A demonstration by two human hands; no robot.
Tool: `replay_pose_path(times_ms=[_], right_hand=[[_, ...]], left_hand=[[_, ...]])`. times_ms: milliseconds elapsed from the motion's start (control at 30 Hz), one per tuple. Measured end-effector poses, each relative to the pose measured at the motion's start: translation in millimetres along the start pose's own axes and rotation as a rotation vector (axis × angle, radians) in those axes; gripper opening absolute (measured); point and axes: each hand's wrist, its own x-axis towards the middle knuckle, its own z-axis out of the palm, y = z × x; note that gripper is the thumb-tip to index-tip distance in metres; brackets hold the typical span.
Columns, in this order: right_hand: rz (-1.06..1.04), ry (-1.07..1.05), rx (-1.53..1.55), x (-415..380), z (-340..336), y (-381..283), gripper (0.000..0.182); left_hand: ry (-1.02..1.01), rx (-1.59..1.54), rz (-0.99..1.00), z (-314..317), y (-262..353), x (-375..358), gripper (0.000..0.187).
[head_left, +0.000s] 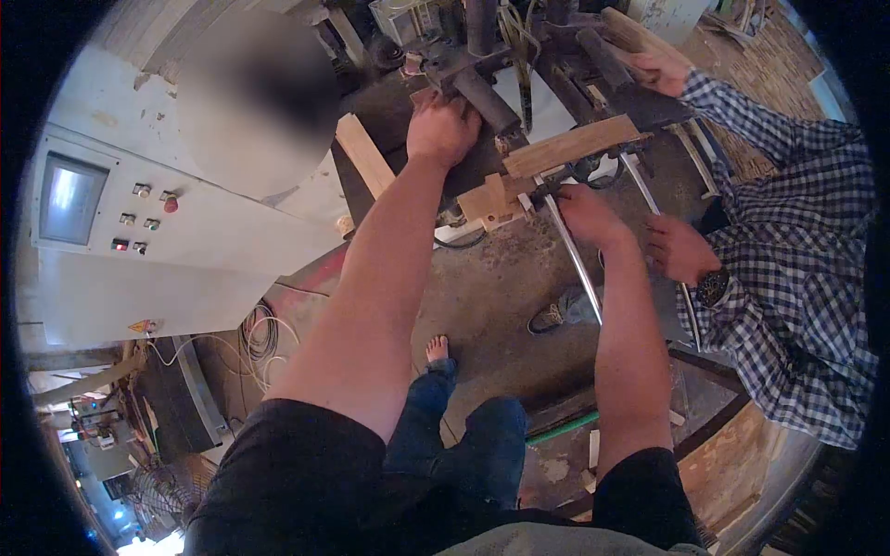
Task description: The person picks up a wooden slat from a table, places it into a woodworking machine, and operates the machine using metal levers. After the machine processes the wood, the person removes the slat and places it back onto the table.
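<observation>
My left hand reaches onto the dark machine bed, beside a dark cylinder. Its fingers are curled and partly hidden, so what they grip cannot be made out. My right hand is lower and to the right, its fingers curled by the upper end of a shiny metal rod. Just above it, a wooden block lies across the machine's front edge. A smaller notched wood piece sits to the left of the rod's end. What is in the right fingers is hidden.
A person in a checked shirt stands at right, one hand by a second metal rod, the other hand on a wooden piece. A control cabinet stands left. Coiled cable and sawdust lie on the floor.
</observation>
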Motion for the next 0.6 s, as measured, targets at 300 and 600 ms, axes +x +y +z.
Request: replay_pose_path(times_ms=[300, 600], right_hand=[[-0.176, -0.017, 0.116, -2, 5, 10, 0.036], [-0.030, 0.038, -0.015, 2, 0, 12, 0.039]], left_hand=[[-0.048, 0.043, -0.039, 16, -10, -1, 0.042], [0.055, 0.021, -0.024, -5, 1, -3, 0.041]])
